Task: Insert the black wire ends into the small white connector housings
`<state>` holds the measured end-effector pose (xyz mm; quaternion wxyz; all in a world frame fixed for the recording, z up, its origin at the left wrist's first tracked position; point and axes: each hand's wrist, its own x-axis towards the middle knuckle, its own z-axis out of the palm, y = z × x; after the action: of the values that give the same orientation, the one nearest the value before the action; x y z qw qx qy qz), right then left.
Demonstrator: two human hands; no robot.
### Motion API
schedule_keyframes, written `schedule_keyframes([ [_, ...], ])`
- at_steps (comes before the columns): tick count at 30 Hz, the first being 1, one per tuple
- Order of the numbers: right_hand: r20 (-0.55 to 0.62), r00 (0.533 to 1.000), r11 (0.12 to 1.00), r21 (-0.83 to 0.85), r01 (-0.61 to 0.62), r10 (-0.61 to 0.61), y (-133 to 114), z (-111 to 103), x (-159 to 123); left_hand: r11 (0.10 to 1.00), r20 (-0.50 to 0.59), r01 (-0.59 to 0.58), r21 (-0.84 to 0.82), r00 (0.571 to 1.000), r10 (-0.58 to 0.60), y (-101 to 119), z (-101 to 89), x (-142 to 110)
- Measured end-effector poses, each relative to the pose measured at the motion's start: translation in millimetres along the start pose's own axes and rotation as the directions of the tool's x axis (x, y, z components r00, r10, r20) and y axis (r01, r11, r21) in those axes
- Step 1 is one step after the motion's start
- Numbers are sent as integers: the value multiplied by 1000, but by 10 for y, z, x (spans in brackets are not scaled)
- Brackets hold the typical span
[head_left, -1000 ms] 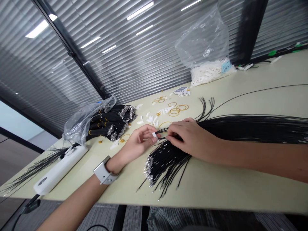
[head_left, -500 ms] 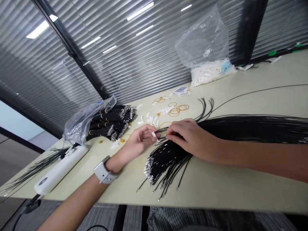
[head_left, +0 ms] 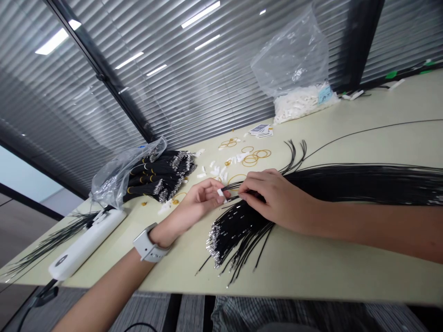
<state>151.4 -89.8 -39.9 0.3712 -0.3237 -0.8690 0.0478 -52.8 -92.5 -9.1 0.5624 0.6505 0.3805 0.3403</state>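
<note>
My left hand pinches a small white connector housing between thumb and fingers. Several thin black wires run from the housing toward my right hand. That hand is closed on these wires with thumb and forefinger, a short way from the housing. Whether a wire end sits fully inside the housing is too small to tell. Below my right hand fans out a thick bundle of black wires with silvery metal tips, its length stretching off to the right.
Loose white housings and yellow rubber bands lie behind my hands. A clear bag of white parts stands at the back. Banded wire bundles lie left, near a white power strip. Window blinds rise behind the table.
Both hands keep nearly the same pose on the housing and wires. Only a very slight shift of the view shows.
</note>
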Motion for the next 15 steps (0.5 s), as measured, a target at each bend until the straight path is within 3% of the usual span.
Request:
schedule_keyframes([
  [5,-16,1000,999,42,1,0,-15,-13,-4,1000,15,0,-24,1000,0,2,3,1],
  [15,15,999,998,-51,-35,35,-8,18,-1,999,-3,10,-37,1000,-10,-10,4,-4],
])
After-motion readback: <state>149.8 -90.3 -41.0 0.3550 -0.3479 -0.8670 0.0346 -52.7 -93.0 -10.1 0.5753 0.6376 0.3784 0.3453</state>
